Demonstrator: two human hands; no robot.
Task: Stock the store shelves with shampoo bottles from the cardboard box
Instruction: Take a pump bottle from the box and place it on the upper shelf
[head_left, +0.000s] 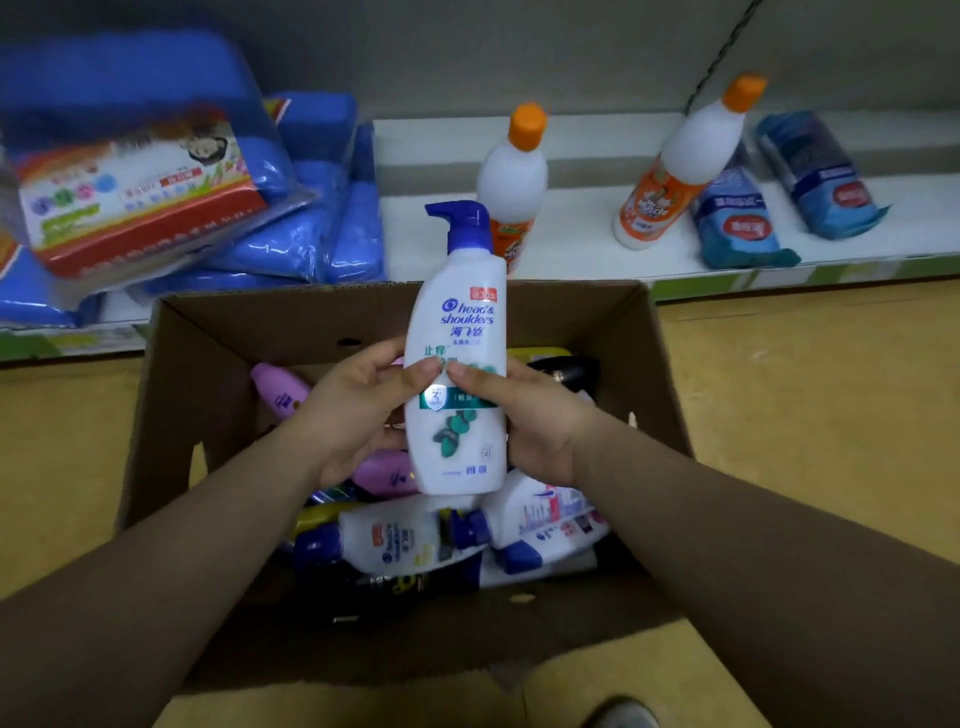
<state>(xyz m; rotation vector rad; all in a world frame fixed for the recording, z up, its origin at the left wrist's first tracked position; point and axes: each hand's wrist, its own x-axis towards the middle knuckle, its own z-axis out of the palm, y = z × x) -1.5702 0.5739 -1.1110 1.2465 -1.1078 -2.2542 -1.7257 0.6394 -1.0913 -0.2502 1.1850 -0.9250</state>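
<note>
Blue bags (311, 228) lie left of an orange-capped bottle (511, 176); a second orange-capped bottle (685, 156) stands beside blue packs (735, 218).

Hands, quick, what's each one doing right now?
Left hand: grips the shampoo bottle from its left side.
Right hand: grips the same bottle from its right side.

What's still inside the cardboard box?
The cardboard box holds white bottles with blue caps, purple bottles and a black bottle. The held shampoo bottle, left hand and right hand cover the middle.
</note>
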